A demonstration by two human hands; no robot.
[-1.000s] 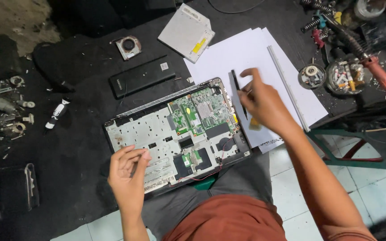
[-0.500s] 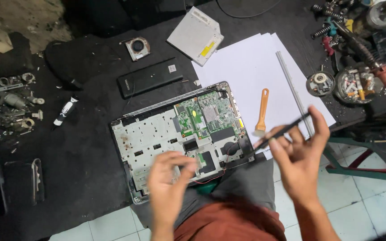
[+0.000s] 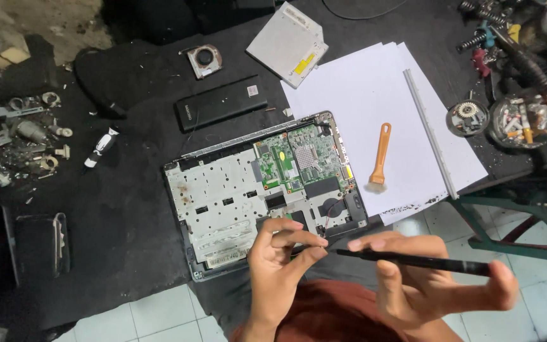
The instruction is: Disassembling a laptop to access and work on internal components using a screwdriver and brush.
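An opened laptop base (image 3: 235, 196) lies in front of me with its green circuit board (image 3: 302, 161) bare. My right hand (image 3: 432, 285) holds a thin black screwdriver (image 3: 413, 261) level over my lap, its tip pointing left. My left hand (image 3: 280, 266) pinches that tip with thumb and forefinger, just past the laptop's near edge. An orange-handled brush (image 3: 380, 155) rests on white paper sheets (image 3: 375, 107) to the right of the laptop.
A black battery (image 3: 221, 109), a small fan (image 3: 202, 60) and a grey optical drive (image 3: 288, 43) lie behind the laptop. A long grey strip (image 3: 430, 133) crosses the paper. Loose parts (image 3: 26, 136) and a white tube (image 3: 101, 147) sit left; tools and small tubs (image 3: 517, 120) right.
My right hand left the brush on the paper and brought the black screwdriver down over my lap. My left hand came off the laptop and pinched the tool's tip.
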